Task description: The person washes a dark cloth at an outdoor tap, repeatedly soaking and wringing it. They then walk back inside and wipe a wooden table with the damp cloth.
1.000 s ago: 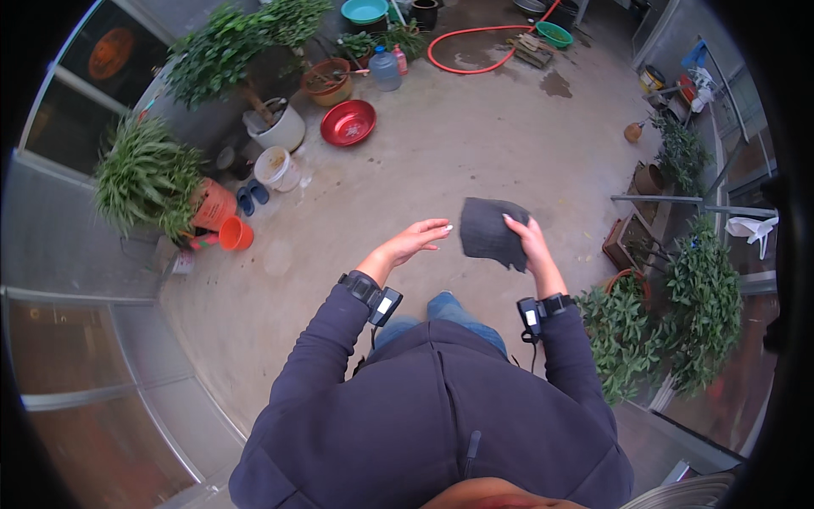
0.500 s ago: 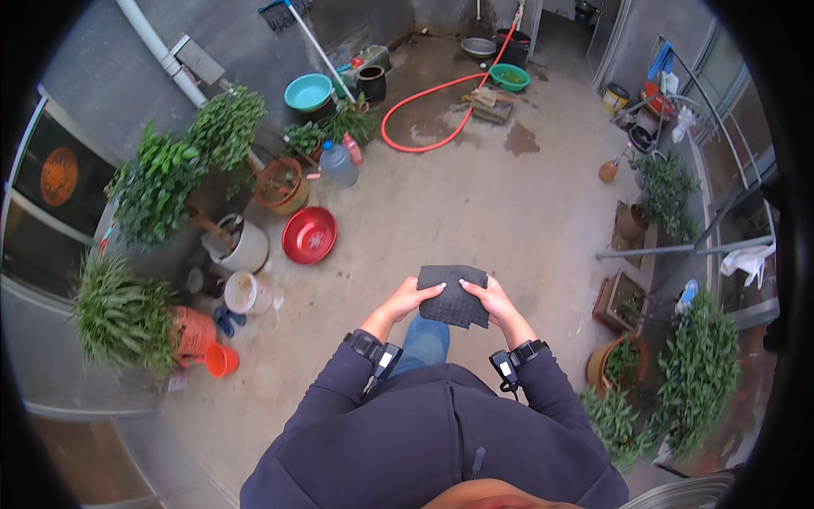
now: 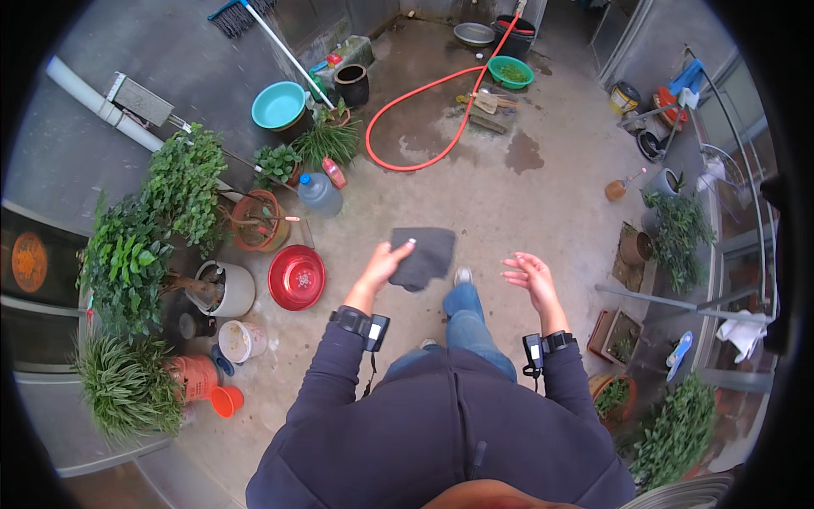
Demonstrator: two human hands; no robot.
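Cloth: a dark grey, soft folded fabric square (image 3: 424, 257), hanging limp with one lower corner drooping, held out in front of the person above the knees.
Left grip: the left hand (image 3: 386, 263) pinches the cloth's left edge, thumb and fingers closed on the fabric.
Right hand: the right hand (image 3: 530, 276) is spread open and holds nothing, well apart from the cloth on its right.
Below the grip: a blue-jeaned leg (image 3: 465, 318) and a wet grey concrete floor (image 3: 509, 195).
Left of the grip: a round red plastic basin (image 3: 297, 277), a clear water jug with a blue cap (image 3: 320, 193), and potted green plants (image 3: 182, 191).
Beyond the grip: a looping orange hose (image 3: 424, 119) and a teal bowl (image 3: 278, 104).
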